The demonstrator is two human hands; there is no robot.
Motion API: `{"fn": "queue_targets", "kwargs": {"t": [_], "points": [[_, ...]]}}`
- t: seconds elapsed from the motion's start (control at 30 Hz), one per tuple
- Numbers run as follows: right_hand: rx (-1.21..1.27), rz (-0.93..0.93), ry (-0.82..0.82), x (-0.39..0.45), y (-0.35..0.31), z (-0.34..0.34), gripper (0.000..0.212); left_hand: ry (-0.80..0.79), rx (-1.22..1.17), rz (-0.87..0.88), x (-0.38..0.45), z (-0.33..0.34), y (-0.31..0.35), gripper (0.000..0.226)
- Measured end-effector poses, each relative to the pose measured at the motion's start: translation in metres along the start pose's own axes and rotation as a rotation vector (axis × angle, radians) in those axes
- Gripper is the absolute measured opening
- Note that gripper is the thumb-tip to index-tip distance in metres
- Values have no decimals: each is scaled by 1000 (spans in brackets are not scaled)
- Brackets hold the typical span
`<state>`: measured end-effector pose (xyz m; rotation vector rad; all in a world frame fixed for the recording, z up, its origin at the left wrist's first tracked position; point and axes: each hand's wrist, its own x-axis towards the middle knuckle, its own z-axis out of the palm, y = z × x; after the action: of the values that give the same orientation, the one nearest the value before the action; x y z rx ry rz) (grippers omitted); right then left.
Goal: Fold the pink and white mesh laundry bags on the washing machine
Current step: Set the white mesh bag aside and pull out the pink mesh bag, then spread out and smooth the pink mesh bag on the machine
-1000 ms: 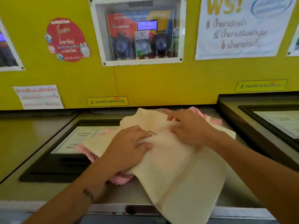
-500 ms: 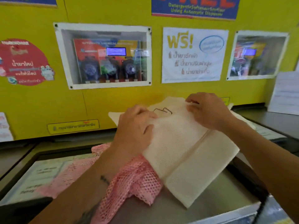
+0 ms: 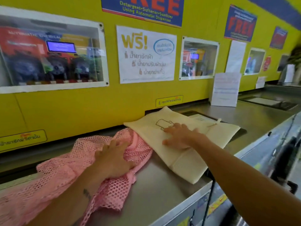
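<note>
A white mesh laundry bag (image 3: 200, 132) lies spread flat on the steel washing machine top (image 3: 156, 191), its far corner against the yellow wall. My right hand (image 3: 177, 136) rests palm down on it with fingers spread, just below a dark line drawing on the fabric. A pink mesh laundry bag (image 3: 53, 173) lies crumpled to the left, one edge tucked under the white bag. My left hand (image 3: 114, 157) presses flat on the pink bag's right part, fingers apart.
The yellow wall (image 3: 91, 110) with posters and dispenser windows stands right behind the bags. A white paper notice (image 3: 225, 88) leans on the wall at the right. More machine lids (image 3: 267, 101) run to the far right. The machine's front edge drops off near me.
The white bag was held up in both hands; now it lies flat to the right under my right palm. My left hand has let go and dropped onto the pink bag.
</note>
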<state>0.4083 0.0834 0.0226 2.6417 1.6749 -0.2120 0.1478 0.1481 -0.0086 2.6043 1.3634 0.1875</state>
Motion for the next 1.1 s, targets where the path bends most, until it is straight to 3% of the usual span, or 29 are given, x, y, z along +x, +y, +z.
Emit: {"fn": "queue_targets", "kwargs": {"t": [0.1, 0.3, 0.37, 0.47, 0.6, 0.7, 0.77, 0.87, 0.93, 1.03, 1.1], "points": [[66, 34, 0, 11, 30, -12, 83, 75, -71, 30, 6, -3, -4, 73], [27, -75, -28, 20, 62, -46, 69, 410, -44, 99, 13, -5, -14, 48], [57, -167, 37, 25, 49, -46, 67, 515, -23, 130, 13, -1, -12, 37], [103, -450, 52, 20, 6, -41, 67, 622, -47, 146, 10, -2, -6, 29], [230, -715, -59, 7, -61, -34, 89, 742, -157, 141, -3, -11, -2, 23], [372, -772, -169, -5, -102, -14, 118, 839, -289, 58, -19, -21, 4, 14], [396, -784, -176, -11, -119, 1, 120, 896, -357, -9, -31, -28, 2, 11], [336, -817, 10, -10, -127, 5, 90, 836, -428, -72, -54, -36, -15, 15], [215, -813, 156, -3, -124, -7, 67, 702, -409, -137, -67, -39, -33, 37], [-126, -553, 340, 13, -110, -33, 41, 410, -328, -339, -83, -35, -55, 93], [-190, -421, 254, 17, -101, -44, 45, 243, -315, -373, -91, -27, -64, 102]]}}
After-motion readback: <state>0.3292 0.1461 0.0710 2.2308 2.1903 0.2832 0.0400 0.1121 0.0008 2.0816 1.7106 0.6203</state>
